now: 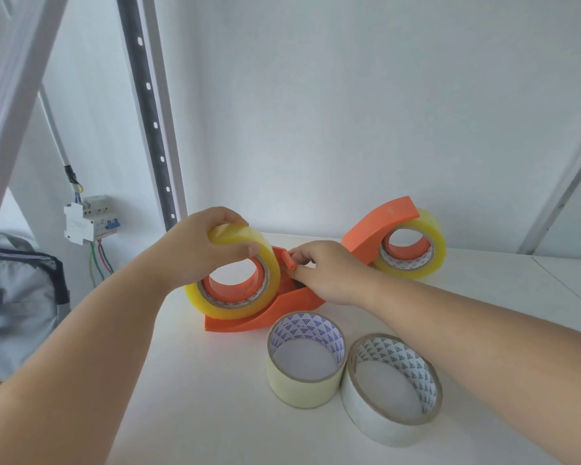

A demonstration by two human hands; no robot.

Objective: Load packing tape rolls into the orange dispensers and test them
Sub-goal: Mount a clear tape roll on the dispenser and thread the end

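My left hand (195,250) fingers grip the yellow tape roll (235,276) in the near orange dispenser (265,312) | my right hand (322,270) fingers pinch its orange roller (288,261)

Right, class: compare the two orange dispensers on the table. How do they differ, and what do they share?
The near dispenser lies with its orange shell beneath its roll; the far dispenser has its shell arched over its roll. The left hand grips the near one's roll and the right hand works at its front; the far one is untouched. Both are orange and carry a yellowish clear roll.
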